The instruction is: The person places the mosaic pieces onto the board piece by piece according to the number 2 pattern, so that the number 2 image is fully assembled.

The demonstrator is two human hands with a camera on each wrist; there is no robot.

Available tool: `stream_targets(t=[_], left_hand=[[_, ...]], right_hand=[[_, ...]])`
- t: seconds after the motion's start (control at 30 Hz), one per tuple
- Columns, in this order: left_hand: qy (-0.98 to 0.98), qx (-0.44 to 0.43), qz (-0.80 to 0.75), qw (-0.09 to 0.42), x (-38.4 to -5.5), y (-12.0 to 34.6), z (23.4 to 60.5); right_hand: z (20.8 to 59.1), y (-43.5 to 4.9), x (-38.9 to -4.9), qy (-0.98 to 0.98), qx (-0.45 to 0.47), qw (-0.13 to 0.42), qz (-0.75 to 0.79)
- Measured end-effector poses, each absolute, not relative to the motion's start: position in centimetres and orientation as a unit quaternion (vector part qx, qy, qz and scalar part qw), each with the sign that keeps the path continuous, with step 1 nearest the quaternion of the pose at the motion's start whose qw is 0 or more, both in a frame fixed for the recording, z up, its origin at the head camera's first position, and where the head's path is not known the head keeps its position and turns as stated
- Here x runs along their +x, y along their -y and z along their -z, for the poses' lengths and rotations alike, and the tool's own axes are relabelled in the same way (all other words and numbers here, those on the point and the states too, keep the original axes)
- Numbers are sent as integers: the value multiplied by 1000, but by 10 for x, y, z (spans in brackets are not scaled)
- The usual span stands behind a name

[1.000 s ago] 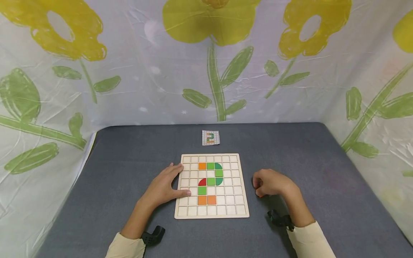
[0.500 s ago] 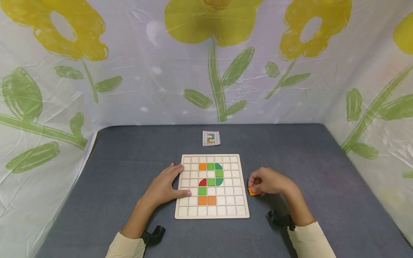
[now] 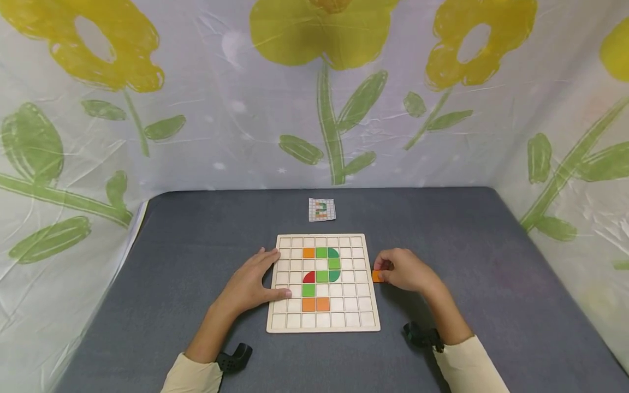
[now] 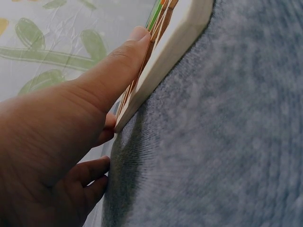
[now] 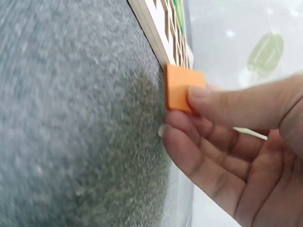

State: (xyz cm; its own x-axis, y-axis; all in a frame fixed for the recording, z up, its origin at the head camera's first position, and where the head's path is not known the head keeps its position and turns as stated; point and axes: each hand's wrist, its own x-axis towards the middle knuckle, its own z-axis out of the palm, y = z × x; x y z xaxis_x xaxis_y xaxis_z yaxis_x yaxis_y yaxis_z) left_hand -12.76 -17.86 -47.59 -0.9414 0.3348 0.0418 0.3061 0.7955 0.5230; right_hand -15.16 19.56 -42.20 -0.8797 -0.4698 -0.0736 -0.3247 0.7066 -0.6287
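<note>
A pale wooden grid board [image 3: 351,322] lies on the table, with orange, green and red tiles set in its cells in a bent shape. My left hand [image 3: 248,285] rests on the board's left edge; its thumb [image 4: 118,64] lies over the rim in the left wrist view. Between thumb and fingers my right hand [image 3: 408,270] pinches a square orange tile [image 5: 182,87]. That tile is at the board's right edge; whether it touches the rim I cannot tell. A red quarter-round tile [image 3: 309,277] sits near the board's middle.
Beyond the board lies a small card [image 3: 321,210] printed with a coloured grid pattern. Dark grey cloth covers the table [image 3: 221,218]. A curtain [image 3: 236,109] with yellow flowers hangs behind and at both sides.
My right hand has moved left and away from me to the board's right edge, bringing the orange tile with it. The left hand has stayed in place.
</note>
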Motion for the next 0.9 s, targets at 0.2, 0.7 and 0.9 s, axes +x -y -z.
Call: stream_targets(t=[0.2, 0.7, 0.9], left_hand=[[-946, 172, -273, 26, -127, 179, 476], [-942, 171, -288, 25, -125, 179, 474], [-943, 174, -283, 22, -127, 180, 473]], right_hand=[[418, -187, -147, -931, -186, 79, 304], [420, -165, -139, -903, -234, 113, 343], [423, -150, -133, -895, -247, 129, 349]])
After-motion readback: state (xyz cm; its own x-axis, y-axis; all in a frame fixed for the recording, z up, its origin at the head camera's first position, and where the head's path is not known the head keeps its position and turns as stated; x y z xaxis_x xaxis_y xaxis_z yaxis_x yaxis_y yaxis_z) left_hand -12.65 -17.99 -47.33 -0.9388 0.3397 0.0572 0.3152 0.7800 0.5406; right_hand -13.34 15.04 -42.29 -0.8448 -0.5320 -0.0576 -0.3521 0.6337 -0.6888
